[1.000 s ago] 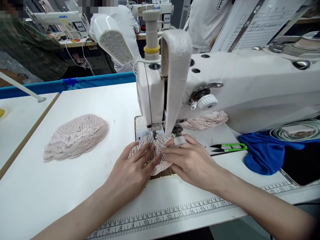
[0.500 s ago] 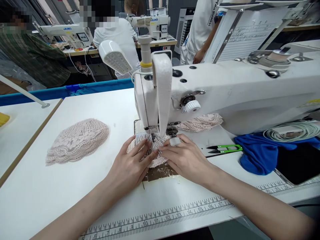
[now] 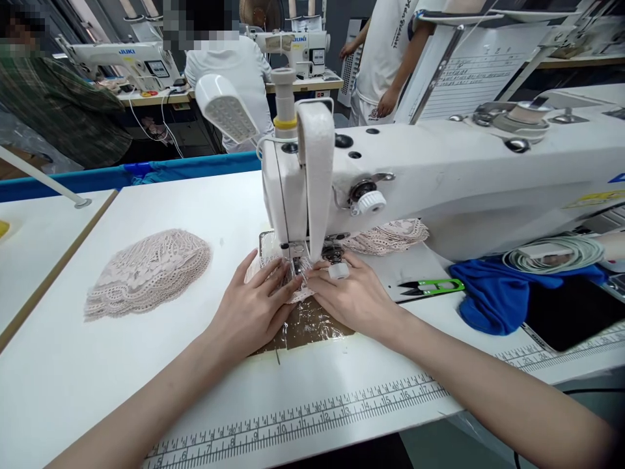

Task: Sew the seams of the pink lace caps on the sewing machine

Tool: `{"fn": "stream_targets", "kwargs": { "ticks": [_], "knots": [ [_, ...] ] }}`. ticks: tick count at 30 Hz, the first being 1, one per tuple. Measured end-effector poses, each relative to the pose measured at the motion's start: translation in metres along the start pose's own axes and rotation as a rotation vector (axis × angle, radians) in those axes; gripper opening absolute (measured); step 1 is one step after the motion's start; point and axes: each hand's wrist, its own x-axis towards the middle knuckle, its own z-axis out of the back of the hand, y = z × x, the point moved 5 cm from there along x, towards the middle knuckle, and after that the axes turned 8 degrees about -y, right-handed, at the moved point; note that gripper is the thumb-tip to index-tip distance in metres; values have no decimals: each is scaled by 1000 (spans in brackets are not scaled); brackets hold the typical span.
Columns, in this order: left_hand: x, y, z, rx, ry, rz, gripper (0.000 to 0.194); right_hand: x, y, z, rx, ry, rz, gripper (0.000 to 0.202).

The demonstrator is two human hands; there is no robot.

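Guiding lace at the needle. A small piece of pale pink openwork lace (image 3: 299,297) lay beneath the metal presser foot (image 3: 297,264) of a white sewing machine (image 3: 415,156), partly covered by the fingers. The left hand (image 3: 256,303) rested palm down, its fingers spread over the left side of the lace. The right hand (image 3: 354,290) lay opposite, its fingers close together and their tips near the foot; whether they pinched the edge or merely pressed it could not be told.

The step in hand appeared to be the feeding of a seam. The next move seemed to call for light, even pressure from both hands, turning the lace to suit its line while the fingertips stayed clear of the needle.

On the white desk (image 3: 63,365), a stack of similar pale pink lace pieces (image 3: 149,273) lay well to the left; more pink lace (image 3: 388,236) sat behind the needle area. Green-handled thread snips with dark blades (image 3: 432,286) lay to the right, near a bunched blue cloth (image 3: 493,296).
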Motion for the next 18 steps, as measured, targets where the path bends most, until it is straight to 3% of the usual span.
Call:
{"fn": "stream_targets", "kwargs": {
  "ticks": [5, 9, 12, 15, 18],
  "knots": [
    [-3, 0, -1, -192, 42, 136, 34, -1, 1, 6, 127, -47, -41, 21],
    [0, 11, -6, -373, 80, 286, 26, -2, -11, 1, 227, -10, -240, 21],
    [6, 19, -8, -469, 123, 401, 33, -1, -17, -5, 277, 43, -364, 22],
    [10, 23, -7, -489, 164, 438, 38, 0, -17, -6, 267, 60, -389, 22],
    [9, 21, -4, -476, 180, 389, 38, -1, -15, -3, 252, 37, -350, 21]
  ]
}}
